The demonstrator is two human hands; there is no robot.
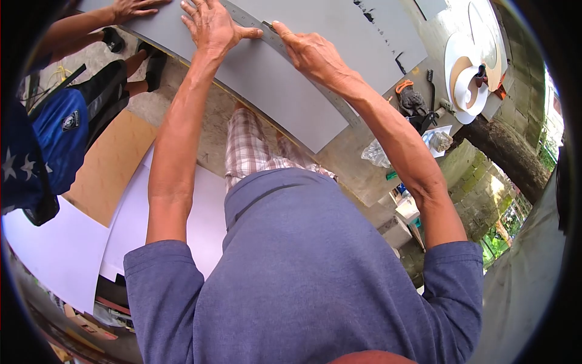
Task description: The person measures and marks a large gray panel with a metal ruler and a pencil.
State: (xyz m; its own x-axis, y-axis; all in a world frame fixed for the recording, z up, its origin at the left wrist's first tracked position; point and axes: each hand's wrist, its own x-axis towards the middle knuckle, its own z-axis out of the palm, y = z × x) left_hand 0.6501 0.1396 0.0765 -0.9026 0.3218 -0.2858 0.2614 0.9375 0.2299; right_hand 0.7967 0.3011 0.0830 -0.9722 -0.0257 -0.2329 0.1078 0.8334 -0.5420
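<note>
Ruler [241,14] slants down-right across sheet [288,106]. Left hand [213,29] splayed, gripping nothing; right hand [312,56], nearer ruler's lower end, fingers closed on cutter [268,25].

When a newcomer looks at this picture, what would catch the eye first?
Probably the bare left hand, spread over the flat grey sheet at the top, and the bare right hand beside it, holding a small dark tool by the long grey ruler. Next, perhaps, the curved white sheet pieces at the upper right.
</note>
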